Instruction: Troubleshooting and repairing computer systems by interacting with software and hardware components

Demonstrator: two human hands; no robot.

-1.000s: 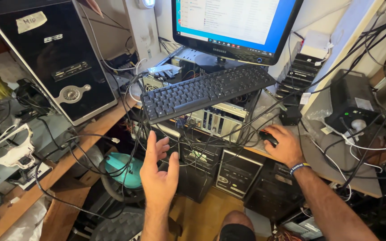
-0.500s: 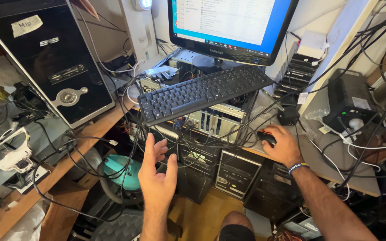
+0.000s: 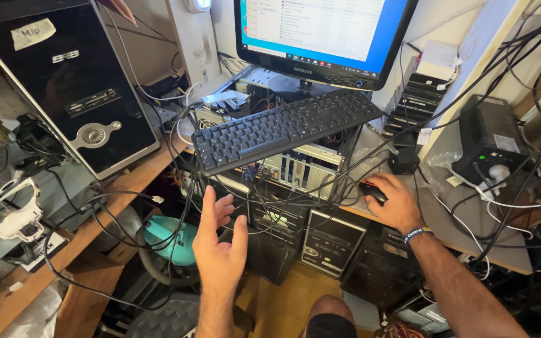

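Note:
My left hand [image 3: 219, 245] is raised in the air below the desk edge, palm up, fingers apart, holding nothing. It hangs just beneath a black keyboard [image 3: 283, 128] that lies tilted on an opened computer case [image 3: 295, 164]. My right hand [image 3: 391, 201] rests over a black mouse with a red glow [image 3: 371, 189] on the grey desk [image 3: 446, 219]. A monitor [image 3: 320, 34] with a lit screen stands behind the keyboard.
A black computer tower [image 3: 73, 87] leans at the left on a wooden shelf [image 3: 95, 219]. Several tangled cables [image 3: 176, 188] hang across the middle. More towers [image 3: 330, 241] stand under the desk. A black power unit [image 3: 489, 141] and a black adapter [image 3: 403, 160] sit at right.
My left hand has turned slightly, its fingers curling a little more inward. The right hand stays on the mouse. The view has shifted slightly.

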